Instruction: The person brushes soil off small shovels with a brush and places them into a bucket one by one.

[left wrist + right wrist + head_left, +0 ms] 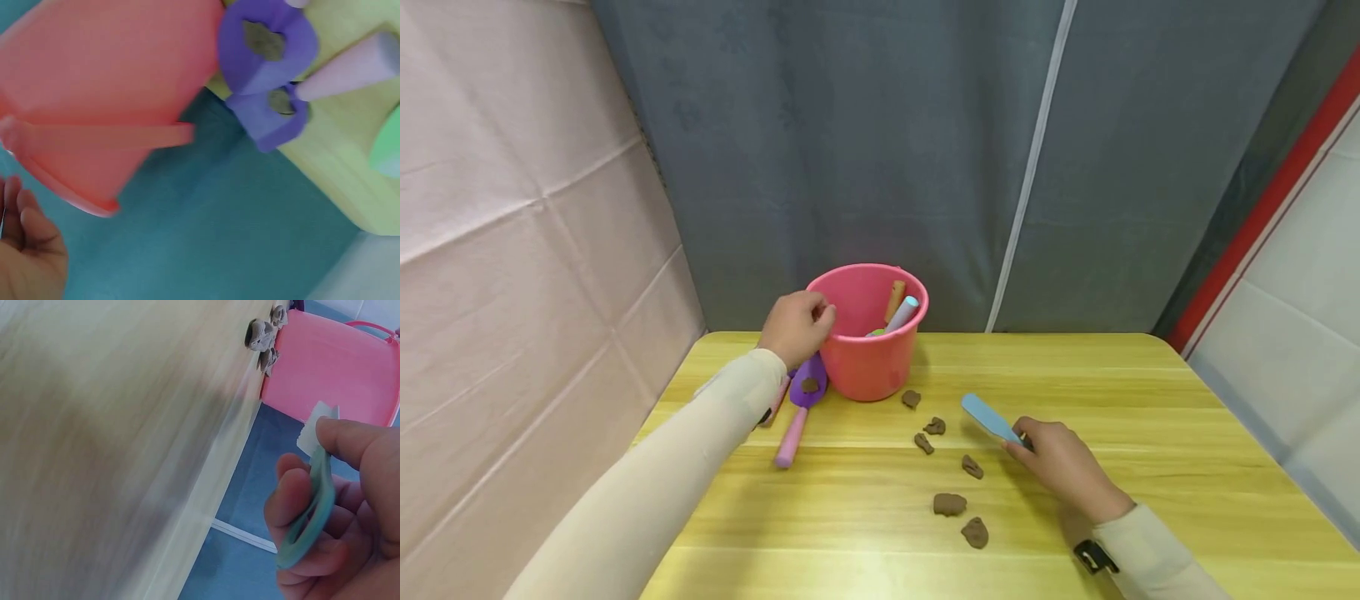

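In the head view my left hand [796, 327] is at the left rim of a pink bucket [868, 367], fingers loosely bent. The left wrist view shows these fingers [39, 231] holding nothing, near the rim. Two purple scoops [269, 47] with brown lumps on them lie beside the bucket. My right hand [1067, 467] grips a light blue tool [988, 416] with a flat, round-tipped end. Its teal looped handle [320, 503] shows between thumb and fingers in the right wrist view. Several brown clay-like lumps [950, 504] lie between bucket and right hand.
Inside the bucket stand an orange-brown handle [895, 298] and a pale lilac handle with a light blue end [902, 314]. The wooden table [1075, 367] meets a dark grey curtain [880, 125] behind. A green item [386, 147] shows at the left wrist view's edge.
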Motion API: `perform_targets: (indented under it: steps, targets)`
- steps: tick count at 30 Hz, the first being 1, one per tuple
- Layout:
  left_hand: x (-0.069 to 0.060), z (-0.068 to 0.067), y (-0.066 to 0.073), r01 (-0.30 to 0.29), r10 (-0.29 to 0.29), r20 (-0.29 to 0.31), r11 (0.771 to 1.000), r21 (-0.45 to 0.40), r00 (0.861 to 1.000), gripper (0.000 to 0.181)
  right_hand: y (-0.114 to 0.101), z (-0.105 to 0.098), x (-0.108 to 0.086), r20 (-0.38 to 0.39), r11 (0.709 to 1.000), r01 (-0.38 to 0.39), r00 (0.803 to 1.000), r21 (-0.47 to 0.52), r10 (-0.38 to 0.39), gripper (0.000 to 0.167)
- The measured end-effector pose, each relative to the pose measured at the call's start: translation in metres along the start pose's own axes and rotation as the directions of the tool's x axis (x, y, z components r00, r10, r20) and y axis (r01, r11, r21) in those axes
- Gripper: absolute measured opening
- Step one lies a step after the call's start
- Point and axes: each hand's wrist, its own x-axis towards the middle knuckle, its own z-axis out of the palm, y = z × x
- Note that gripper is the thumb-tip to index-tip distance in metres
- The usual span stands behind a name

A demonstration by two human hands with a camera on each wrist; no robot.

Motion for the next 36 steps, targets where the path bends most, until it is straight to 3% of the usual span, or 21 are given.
perform_targets:
  steps: [3, 6, 8, 10, 12, 14, 16, 19, 21, 22, 26, 31, 36]
  targets:
    - [-0.008, -0.004, -0.015, 0.080, -0.084, -0.102, 0.996, -0.042, 0.991, 0.025, 0.000, 0.000, 0.001, 0.003, 1.000, -0.004, 1.000, 0.002, 0.004, 0.012]
    - [-0.019, -0.004, -0.035, 0.187, -0.195, -0.121, 0.979, -0.076, 0.973, 0.022, -0.001, -0.001, 0.000, 0.000, 1.000, 0.000, 1.000, 0.004, 0.000, 0.012]
    - [-0.028, 0.001, -0.051, 0.249, -0.251, -0.047, 0.967, -0.043, 0.967, 0.022, -0.001, -0.001, 0.000, -0.004, 1.000, 0.008, 1.000, 0.003, -0.008, 0.012]
    - [-0.038, 0.010, -0.067, 0.285, -0.287, 0.080, 0.958, 0.031, 0.955, 0.022, -0.002, -0.002, 0.000, -0.009, 1.000, 0.017, 1.000, 0.000, -0.017, 0.012]
    - [-0.048, 0.021, -0.080, 0.287, -0.304, 0.223, 0.952, 0.106, 0.926, 0.025, -0.002, -0.002, 0.000, -0.012, 1.000, 0.021, 1.000, -0.003, -0.021, 0.012]
    - [-0.056, 0.033, -0.088, 0.302, -0.341, 0.334, 0.939, 0.166, 0.879, 0.025, -0.002, -0.002, 0.000, -0.012, 1.000, 0.021, 1.000, -0.005, -0.021, 0.012]
    - [-0.063, 0.044, -0.090, 0.328, -0.389, 0.388, 0.920, 0.217, 0.835, 0.023, -0.003, -0.002, -0.001, -0.006, 1.000, 0.019, 1.000, -0.003, -0.019, 0.012]
    - [-0.069, 0.054, -0.087, 0.368, -0.457, 0.403, 0.887, 0.280, 0.793, 0.050, -0.004, -0.002, -0.001, 0.001, 1.000, 0.012, 1.000, -0.004, -0.012, 0.013]
    - [-0.070, 0.059, -0.084, 0.361, -0.451, 0.412, 0.890, 0.280, 0.792, 0.066, -0.004, -0.002, -0.002, 0.003, 1.000, 0.008, 1.000, -0.006, -0.008, 0.013]
    - [-0.070, 0.061, -0.083, 0.344, -0.433, 0.420, 0.899, 0.271, 0.798, 0.065, -0.004, -0.002, -0.002, 0.003, 1.000, 0.006, 1.000, -0.005, -0.006, 0.012]
    - [-0.071, 0.066, -0.079, 0.296, -0.372, 0.450, 0.926, 0.233, 0.812, 0.049, -0.004, -0.003, -0.002, -0.003, 1.000, 0.002, 1.000, -0.008, -0.002, 0.012]
    - [-0.074, 0.069, -0.078, 0.307, -0.391, 0.448, 0.918, 0.251, 0.804, 0.031, -0.004, -0.003, -0.002, -0.010, 1.000, 0.006, 1.000, -0.010, -0.006, 0.013]
    - [-0.078, 0.066, -0.074, 0.271, -0.354, 0.449, 0.932, 0.240, 0.820, 0.024, -0.003, -0.003, -0.004, -0.008, 1.000, 0.001, 1.000, 0.002, -0.001, 0.012]
